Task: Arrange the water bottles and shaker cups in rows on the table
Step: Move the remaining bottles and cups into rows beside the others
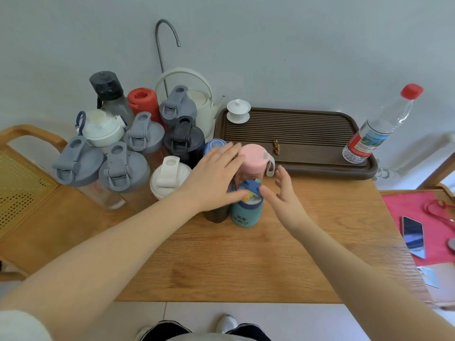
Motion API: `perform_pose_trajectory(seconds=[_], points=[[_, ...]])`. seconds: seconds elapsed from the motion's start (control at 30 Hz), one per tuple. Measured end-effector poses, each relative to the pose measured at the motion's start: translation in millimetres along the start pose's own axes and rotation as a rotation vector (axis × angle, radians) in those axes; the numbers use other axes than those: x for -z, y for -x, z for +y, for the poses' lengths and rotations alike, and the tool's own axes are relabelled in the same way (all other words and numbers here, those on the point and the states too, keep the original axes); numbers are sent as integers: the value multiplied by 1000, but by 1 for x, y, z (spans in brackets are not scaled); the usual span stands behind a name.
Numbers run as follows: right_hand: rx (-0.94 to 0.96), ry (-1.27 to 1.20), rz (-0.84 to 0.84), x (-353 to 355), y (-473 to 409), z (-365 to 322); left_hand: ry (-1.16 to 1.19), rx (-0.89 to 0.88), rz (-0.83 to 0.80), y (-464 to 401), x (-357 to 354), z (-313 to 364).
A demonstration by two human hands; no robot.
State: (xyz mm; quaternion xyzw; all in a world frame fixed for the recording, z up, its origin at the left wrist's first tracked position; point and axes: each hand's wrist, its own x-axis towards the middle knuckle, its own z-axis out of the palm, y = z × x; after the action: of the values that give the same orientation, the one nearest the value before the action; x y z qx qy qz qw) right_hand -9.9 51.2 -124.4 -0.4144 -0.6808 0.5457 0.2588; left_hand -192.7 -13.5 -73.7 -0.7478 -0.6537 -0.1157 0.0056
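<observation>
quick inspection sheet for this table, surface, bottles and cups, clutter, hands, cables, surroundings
surface: wooden table, front half bare.
job's things: grey-lidded shaker cups bunched at the left rear; pink-lidded bottle and teal bottle upright at centre.
clutter: dark tea tray carrying a clear plastic bottle and a white lidded cup; white kettle.
grippers: left hand and right hand open on either side of the teal bottle; contact unclear.
cables: nothing seen.
surroundings: phone on red cloth at right; wooden chair at left.

Probably a home tea corner, wooden table [246,262], slatted tea tray [307,129], white kettle [202,102]
</observation>
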Motion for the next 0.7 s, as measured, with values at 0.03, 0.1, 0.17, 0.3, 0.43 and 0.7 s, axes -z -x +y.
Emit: perform_pose_trajectory(seconds=[0.03,0.1,0.17,0.3,0.43,0.7], points=[[-12,-27,-4,1,-5,-3,-41,32,-40,12,-2,0],[-54,-52,-20,1,-18,-11,-188,95,-136,33,-10,-2],[-66,-50,-25,-2,-29,-20,-310,142,-163,43,-18,-5],[-58,183,55,-8,-43,-27,-318,209,-106,41,-24,-2],[-2,334,22,-15,-43,-26,-257,214,-121,35,-27,2],[-47,301,55,-15,-53,-24,-159,181,-98,37,-25,-2]])
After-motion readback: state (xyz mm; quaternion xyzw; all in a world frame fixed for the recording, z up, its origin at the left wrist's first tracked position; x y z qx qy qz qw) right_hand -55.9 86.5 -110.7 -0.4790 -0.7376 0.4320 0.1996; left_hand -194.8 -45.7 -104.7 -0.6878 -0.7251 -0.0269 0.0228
